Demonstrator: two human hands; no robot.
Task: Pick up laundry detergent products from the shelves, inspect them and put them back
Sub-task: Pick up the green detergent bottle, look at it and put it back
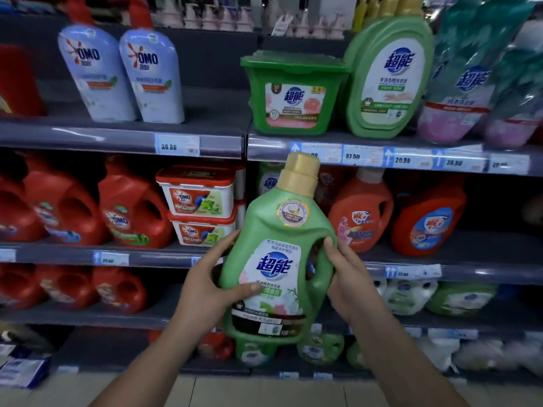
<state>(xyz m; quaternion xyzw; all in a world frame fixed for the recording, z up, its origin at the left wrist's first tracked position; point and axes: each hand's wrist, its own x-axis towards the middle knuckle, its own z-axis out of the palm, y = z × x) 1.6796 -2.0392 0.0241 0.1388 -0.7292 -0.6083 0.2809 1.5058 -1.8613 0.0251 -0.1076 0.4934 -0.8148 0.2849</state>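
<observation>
I hold a green plastic detergent bottle with a gold cap [276, 259] upright between both hands, in front of the shelves, label facing me. My left hand [210, 284] wraps its left side, thumb across the label. My right hand [342, 273] grips the handle, fingers curled round it. Above my hands a green lidded plastic tub [293, 92] sits on the grey shelf [205, 139]; left of my left hand are red jugs [132, 212].

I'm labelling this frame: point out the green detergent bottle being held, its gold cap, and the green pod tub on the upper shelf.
green detergent bottle [274, 265]: head view, front label.
gold cap [299, 174]: head view, cap's side.
green pod tub [295, 104]: head view, front label.
</observation>
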